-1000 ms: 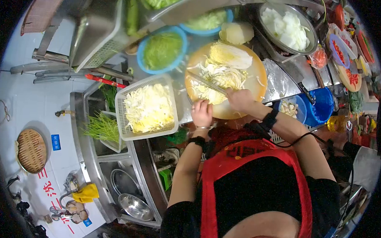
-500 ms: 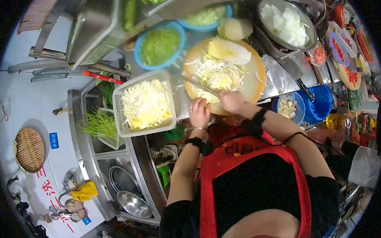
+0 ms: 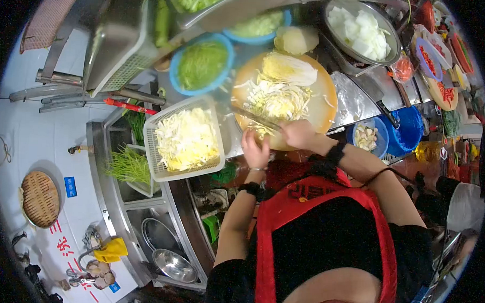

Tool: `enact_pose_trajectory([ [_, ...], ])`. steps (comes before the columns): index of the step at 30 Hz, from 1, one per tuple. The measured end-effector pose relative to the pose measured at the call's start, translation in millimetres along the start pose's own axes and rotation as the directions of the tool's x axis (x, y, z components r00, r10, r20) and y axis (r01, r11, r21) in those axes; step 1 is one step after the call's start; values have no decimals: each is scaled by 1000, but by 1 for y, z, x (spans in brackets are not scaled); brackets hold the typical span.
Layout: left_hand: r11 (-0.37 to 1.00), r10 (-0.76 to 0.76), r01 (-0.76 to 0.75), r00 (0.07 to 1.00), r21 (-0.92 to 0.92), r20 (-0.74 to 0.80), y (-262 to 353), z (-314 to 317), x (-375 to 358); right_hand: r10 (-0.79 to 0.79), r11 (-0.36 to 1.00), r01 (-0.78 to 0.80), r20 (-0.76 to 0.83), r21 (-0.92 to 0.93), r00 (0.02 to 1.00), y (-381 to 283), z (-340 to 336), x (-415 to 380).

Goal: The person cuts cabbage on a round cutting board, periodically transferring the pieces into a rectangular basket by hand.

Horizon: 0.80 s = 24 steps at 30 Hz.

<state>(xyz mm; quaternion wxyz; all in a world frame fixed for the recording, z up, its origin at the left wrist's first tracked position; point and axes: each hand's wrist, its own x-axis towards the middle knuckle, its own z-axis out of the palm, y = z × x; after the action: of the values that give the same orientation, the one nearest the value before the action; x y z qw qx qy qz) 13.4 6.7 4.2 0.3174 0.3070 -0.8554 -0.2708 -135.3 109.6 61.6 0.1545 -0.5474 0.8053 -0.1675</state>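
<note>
My right hand [image 3: 299,134] is closed around the handle of a kitchen knife [image 3: 256,118], whose blade points left across the near part of a round cutting board [image 3: 326,111]. Close below the blade, my left hand [image 3: 255,150] is at the board's near edge, fingers apart beside a few yellow shreds. Beyond the knife lies a heap of shredded napa cabbage [image 3: 279,101]. A larger uncut piece of napa cabbage [image 3: 289,69] rests behind that heap. To the left, a white plastic basket [image 3: 219,164] holds more shredded cabbage [image 3: 187,141].
Two blue bowls of green shreds [image 3: 203,62] [image 3: 260,23] stand behind the board. At back right is a metal bowl of white pieces [image 3: 360,34]. A cleaver [image 3: 380,97] lies on the counter, near a blue bucket [image 3: 406,133] and a bowl of garlic [image 3: 365,137]. Sinks [image 3: 160,202] are at left.
My left hand's fingers have spread and the hand has dropped slightly away from the blade. The knife stays in my right hand, its blade in almost the same place.
</note>
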Motion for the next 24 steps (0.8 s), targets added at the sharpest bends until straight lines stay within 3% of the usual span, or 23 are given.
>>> enact_pose_trajectory([
  [2, 997, -56, 58, 998, -54, 23, 23, 9, 13, 57, 997, -58, 16, 50, 998, 13, -28, -17],
  [4, 985, -126, 135, 989, -108, 83, 28, 24, 26, 73, 997, -74, -76, -9, 994, 29, -58, -44],
  [5, 984, -126, 135, 988, -114, 89, 32, 30, 32, 168, 983, -171, -51, -70, 984, 39, -70, -55],
  [6, 992, -111, 117, 987, -47, 114, 38, 35, 39, 151, 979, -164, -110, -120, 982, 54, -75, -68],
  [8, 999, -23, 17, 993, 51, 118, 40, 50, 51, 209, 958, -224, -101, -180, 973, 74, -81, -85],
  [11, 983, -6, -30, 981, 180, 196, 49, 61, 64, 271, 928, -287, -100, -236, 957, 85, -70, -91],
  [14, 987, 68, -89, 986, 134, 155, 50, 74, 72, 236, 956, -233, -6, -180, 972, 72, -46, -76],
  [16, 997, 48, -57, 989, 60, 141, 55, 79, 78, 287, 955, -288, 26, 75, 958, 63, -34, -67],
  [17, 1000, 20, -19, 993, -11, 118, 57, 81, 81, 291, 954, -292, 24, 75, 957, 63, -33, -69],
  [19, 998, 57, -56, 996, -4, 70, 57, 86, 84, 321, 913, -326, 62, 244, 945, 60, -34, -69],
  [22, 974, 185, -191, 981, -117, -59, 57, 90, 84, 299, 908, -297, 41, 295, 953, 60, -44, -81],
  [24, 980, 151, -159, 986, -122, -69, 72, 72, 89, 293, 913, -276, -12, 301, 956, 47, -55, -82],
])
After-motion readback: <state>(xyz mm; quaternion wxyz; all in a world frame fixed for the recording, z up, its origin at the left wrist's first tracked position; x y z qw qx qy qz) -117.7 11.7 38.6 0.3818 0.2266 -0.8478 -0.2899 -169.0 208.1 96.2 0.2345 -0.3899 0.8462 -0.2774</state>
